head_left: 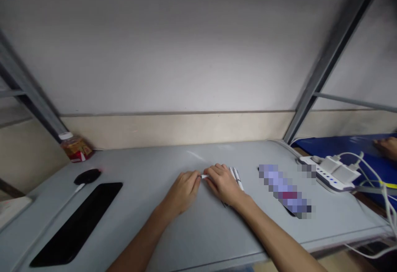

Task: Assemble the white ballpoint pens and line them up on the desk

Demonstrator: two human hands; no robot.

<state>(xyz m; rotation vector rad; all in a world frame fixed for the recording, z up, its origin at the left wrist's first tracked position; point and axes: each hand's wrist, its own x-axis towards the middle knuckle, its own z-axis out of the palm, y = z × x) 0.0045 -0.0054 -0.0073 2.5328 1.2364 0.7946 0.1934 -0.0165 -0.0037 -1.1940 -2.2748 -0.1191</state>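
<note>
My left hand (185, 190) is closed in a pinch at the thin dark end of a slim white pen (204, 176). The other end of that pen disappears inside my right hand (221, 183), whose fingers are wrapped round it. Only a short white stretch shows between the two hands, just above the grey table. Close beside my right hand lie a few white pens (237, 177) with dark clips, partly covered by the hand. Some thin small pieces (225, 204) stick out below my right wrist, too hidden to make out.
On the left are a bottle (76, 147) with a white cap, a round black charger (87, 177) with a white cable, and a long black mat (79, 222). A phone (283, 189) and a power strip (328, 173) lie right. Another person's hand (387, 146) rests beyond.
</note>
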